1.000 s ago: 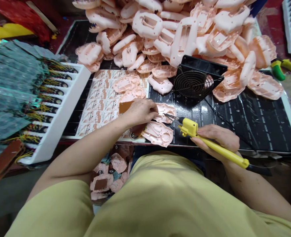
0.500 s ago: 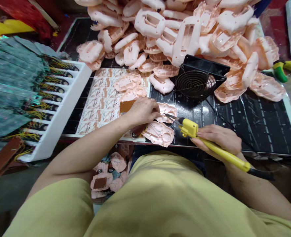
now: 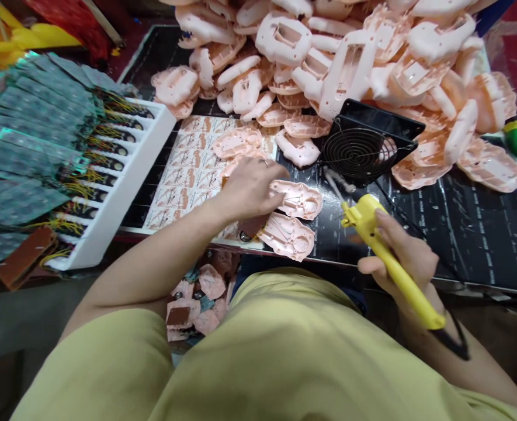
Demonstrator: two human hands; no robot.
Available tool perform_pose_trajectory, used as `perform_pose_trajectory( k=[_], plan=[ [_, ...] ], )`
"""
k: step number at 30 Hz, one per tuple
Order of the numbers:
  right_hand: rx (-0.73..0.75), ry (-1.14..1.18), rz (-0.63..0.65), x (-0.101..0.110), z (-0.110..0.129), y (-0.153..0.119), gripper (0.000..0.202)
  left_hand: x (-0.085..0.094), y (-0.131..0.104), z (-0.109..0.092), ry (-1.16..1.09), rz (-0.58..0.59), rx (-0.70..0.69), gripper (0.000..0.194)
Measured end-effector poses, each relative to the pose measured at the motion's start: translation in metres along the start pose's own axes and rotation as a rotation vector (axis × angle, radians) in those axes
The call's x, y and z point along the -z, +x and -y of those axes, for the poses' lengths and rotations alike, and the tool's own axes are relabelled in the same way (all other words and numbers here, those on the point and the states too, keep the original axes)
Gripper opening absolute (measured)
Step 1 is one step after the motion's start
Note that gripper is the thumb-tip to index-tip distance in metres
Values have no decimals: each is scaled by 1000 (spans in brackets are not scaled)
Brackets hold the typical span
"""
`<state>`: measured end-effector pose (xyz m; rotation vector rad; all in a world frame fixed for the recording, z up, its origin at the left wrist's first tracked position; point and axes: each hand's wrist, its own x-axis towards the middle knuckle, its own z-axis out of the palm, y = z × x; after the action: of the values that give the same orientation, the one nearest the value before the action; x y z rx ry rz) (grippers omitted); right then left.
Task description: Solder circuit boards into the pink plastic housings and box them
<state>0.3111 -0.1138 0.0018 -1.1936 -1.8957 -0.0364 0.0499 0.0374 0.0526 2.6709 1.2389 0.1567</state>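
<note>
My right hand (image 3: pixel 401 248) is wrapped around the yellow handle of a soldering iron (image 3: pixel 383 257). Its tip, blurred, points up and left near the black fan. My left hand (image 3: pixel 256 187) hovers over the left end of a pink plastic shell half (image 3: pixel 299 200), thumb and fingers apart, with nothing visible between them. Just below lies a second pink shell half (image 3: pixel 288 237), with thin wires inside. A brown board (image 3: pixel 254 225) shows partly beneath my left hand, beside that shell.
Pink shells (image 3: pixel 284 38) are heaped at the back, behind the black fan (image 3: pixel 354 146). At left, a white foam rack (image 3: pixel 122 187) holds wired parts with green bagged boards (image 3: pixel 34 105). A patterned sheet (image 3: pixel 174 175) lies on the table; more shells (image 3: pixel 210 280) sit below its edge.
My right hand has drawn the soldering iron away from the upper shell, up and right. The left hand's fingers have spread from a pinch. The view has shifted slightly.
</note>
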Motion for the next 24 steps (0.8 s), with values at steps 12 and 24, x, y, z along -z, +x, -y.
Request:
perform_pose_trajectory(
  k=[12,24],
  plan=[
    [133,102,303,-54,3,17,61,-18,-78,63,17,-81,199,64],
    [111,31,95,-48,7,12,46,-26,-40,-4,80,287,-476,96]
  ],
)
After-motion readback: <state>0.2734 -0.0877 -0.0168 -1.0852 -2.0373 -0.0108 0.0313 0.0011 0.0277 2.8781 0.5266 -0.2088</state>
